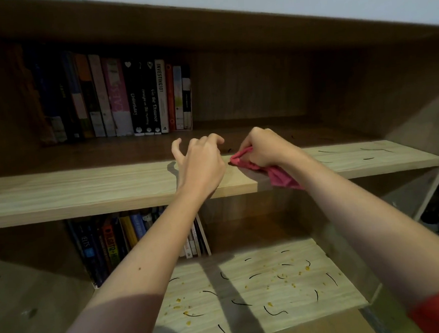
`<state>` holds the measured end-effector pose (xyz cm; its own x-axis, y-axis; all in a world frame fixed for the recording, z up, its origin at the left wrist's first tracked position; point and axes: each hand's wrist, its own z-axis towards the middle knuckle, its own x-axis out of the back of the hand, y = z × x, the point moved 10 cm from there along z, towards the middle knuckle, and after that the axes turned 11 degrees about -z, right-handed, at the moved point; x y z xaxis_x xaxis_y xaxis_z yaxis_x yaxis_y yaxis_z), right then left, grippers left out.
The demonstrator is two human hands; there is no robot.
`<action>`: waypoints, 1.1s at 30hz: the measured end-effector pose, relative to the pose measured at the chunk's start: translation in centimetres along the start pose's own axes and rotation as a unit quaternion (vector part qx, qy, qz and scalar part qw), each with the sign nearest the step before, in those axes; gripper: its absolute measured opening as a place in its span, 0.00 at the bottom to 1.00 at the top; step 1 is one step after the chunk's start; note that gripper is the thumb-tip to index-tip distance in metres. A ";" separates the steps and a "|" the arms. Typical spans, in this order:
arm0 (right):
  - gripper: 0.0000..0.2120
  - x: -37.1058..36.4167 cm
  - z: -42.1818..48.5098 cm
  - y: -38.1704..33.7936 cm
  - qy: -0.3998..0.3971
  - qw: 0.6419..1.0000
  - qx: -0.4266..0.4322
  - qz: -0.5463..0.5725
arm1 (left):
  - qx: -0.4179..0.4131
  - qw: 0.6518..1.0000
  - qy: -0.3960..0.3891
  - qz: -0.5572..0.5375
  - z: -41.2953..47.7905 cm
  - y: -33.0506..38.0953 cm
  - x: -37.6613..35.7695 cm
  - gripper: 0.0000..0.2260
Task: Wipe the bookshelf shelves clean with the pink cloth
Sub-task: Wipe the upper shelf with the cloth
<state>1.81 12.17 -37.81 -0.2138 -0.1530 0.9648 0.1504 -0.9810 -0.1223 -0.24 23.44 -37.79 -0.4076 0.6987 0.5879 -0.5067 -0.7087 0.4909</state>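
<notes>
While the right hand [261,147] is gripping the pink cloth [274,172] in a tight wad, its fingers curled fully round the fabric, the cloth is pressing on the front part of the upper shelf [85,188] and a loose tail is hanging over the front edge. The left hand [200,162] is hovering just beside it over the same board, its fingers [212,138] loosely curled and spread, holding nothing. Whether their tips are touching the wood I cannot tell.

Several things are looking risky from here. Bunched like this, the cloth is meeting the shelf with only a small patch, so a stroke is probably going to leave unwiped strips between passes. Dark strands [368,158] are lying well to the right on this board, and a sweep stopping short is going to miss them. A stroke aimed inward is likely to be pushing dirt towards the row of books [120,100] standing at the back left, where it is harder to reach. A stroke aimed outward is going to be dropping it over the edge onto the lower shelf [352,301], which is already carrying yellow crumbs [307,268] and more dark strands, so that board is needing its own pass afterwards. The dangling tail may also be dragging picked-up bits back across wiped wood.
</notes>
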 end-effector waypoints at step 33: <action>0.04 -0.1 -2.7 -0.5 0.015 0.992 -0.064 0.108 | 0.092 0.992 0.005 -0.084 -1.0 -5.3 3.8 0.13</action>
<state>-0.85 12.34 -38.50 -0.2186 -0.3627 0.9059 0.0721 -0.9318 -0.3556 0.14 29.99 -38.77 -0.3365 0.8089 0.4821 -0.4205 -0.5872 0.6917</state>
